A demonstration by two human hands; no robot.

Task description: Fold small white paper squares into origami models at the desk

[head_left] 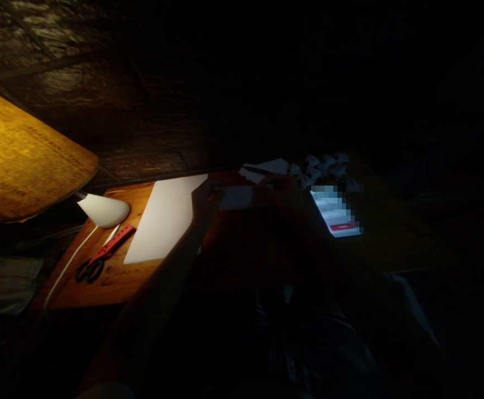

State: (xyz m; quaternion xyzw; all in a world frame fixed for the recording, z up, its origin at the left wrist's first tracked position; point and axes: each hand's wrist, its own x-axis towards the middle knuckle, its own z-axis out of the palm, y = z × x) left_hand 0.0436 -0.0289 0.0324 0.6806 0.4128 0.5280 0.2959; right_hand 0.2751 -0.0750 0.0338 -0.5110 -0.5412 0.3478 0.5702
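Between my hands is a small pale piece of paper (237,198), held just above the wooden table (112,291). My left hand (205,199) grips its left end with closed fingers. At its right end is my right hand (277,191), also closed, though deep shadow hides most of its fingers. Left of my left hand lies a large white sheet of paper (164,216). Behind my right hand rest more white papers (270,166) with a dark strip across them.
A lamp with a yellow shade (29,160) and white base (106,210) stands at left. Near it lie scissors (90,270) with black handles and a red perforated strip (112,244). A lit phone (333,213) and several folded paper pieces (322,166) are at right.
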